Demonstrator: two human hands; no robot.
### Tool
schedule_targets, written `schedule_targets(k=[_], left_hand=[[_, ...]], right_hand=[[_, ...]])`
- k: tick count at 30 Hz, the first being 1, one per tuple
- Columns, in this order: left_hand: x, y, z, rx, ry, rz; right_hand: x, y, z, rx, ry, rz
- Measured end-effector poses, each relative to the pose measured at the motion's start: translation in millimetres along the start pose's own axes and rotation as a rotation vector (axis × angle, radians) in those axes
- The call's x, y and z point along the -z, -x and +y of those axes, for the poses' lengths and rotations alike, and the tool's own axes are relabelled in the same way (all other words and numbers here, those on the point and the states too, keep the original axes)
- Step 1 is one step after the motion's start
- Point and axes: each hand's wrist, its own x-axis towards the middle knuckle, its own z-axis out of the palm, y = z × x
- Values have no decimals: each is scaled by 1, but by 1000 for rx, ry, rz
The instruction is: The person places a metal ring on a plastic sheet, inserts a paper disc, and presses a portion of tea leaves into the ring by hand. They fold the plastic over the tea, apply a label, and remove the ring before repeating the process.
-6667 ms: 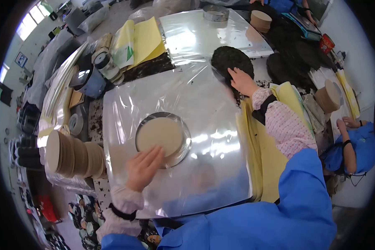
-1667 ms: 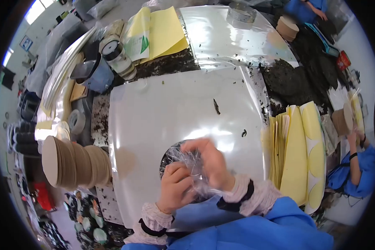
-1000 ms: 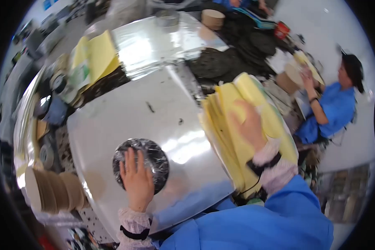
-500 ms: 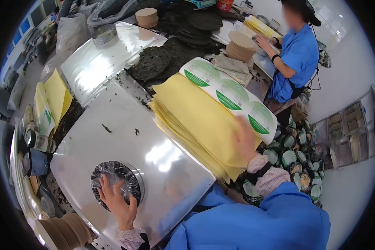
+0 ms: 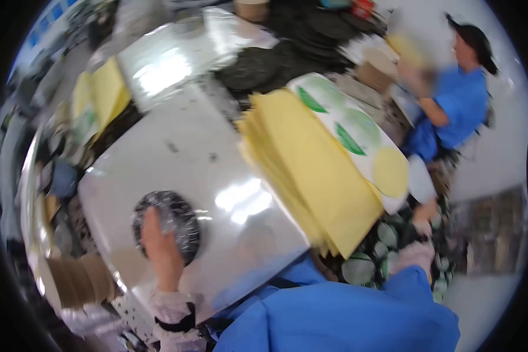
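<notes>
My left hand (image 5: 163,252) lies with stretched fingers on a round dark disc (image 5: 185,220) under clear wrap, on the shiny metal sheet (image 5: 135,158). Motion blurs the hand. At the right, my right hand (image 5: 425,216) pinches the lower edge of a pale round label (image 5: 421,180), beside the label sheet (image 5: 368,168). On that sheet, a bare yellow circle (image 5: 391,172) shows next to green and white round labels. A stack of yellow sheets (image 5: 317,176) covers part of the label sheet and lies right of the metal.
Dark round cakes (image 5: 255,67) lie behind the metal sheet. A co-worker (image 5: 460,105) in blue is at the back right. Brown round discs (image 5: 79,280) stand at the lower left. Green and white round packs (image 5: 358,268) are piled below the yellow sheets.
My right hand has moved right, off the yellow stack, with a label now lifted away and a yellow circle exposed. My left hand's fingers are closer together. The view has shifted.
</notes>
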Motion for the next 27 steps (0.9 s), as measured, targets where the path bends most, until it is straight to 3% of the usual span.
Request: schedule_targets(k=[2,3,5,8,9,10,11,12,13,14,17,18,19,21,22,23,24,25,27], left_hand=[[4,-1,17,-15,-260,15],[7,-3,22,18,-285,23],[11,-3,22,43,-295,-11],[10,-4,20,32,-248,-60],[11,-4,21,38,-250,-67],[13,-7,21,40,-257,-74],[8,-5,17,45,-284,-31],[-5,7,-1,61,108,-60],[-19,19,-20,91,499,-85],[-22,25,-23,-27,251,-55],[-21,20,-19,-95,53,-26],[-19,15,-16,-45,191,-31],[-14,14,-12,9,333,-61],[-2,13,0,173,576,-141],[4,11,0,72,386,-150],[12,7,-3,-32,193,-152],[21,1,-5,-139,-2,-154],[29,-8,5,64,346,35],[27,-5,-7,125,1011,355]], right_hand=[[25,-27,-39,-739,-748,109],[42,-35,-80,-807,-989,155],[105,-27,-214,-580,-1242,-40],[216,33,-446,370,-1348,-615],[246,54,-500,742,-1366,-689],[261,74,-542,1085,-1383,-545],[294,80,-569,1241,-1444,-557],[319,81,-586,1397,-1501,-569],[321,86,-593,1446,-1449,-570],[323,93,-593,1489,-1392,-577],[320,94,-588,1449,-1325,-678],[321,91,-583,1414,-1313,-742],[330,85,-595,1299,-1443,-859],[350,82,-631,929,-1810,-1283],[358,84,-645,711,-1980,-1465],[346,103,-659,695,-1972,-1556],[339,113,-662,883,-1907,-1385],[335,121,-661,1057,-1826,-1209],[339,127,-661,1351,-1556,-935]])
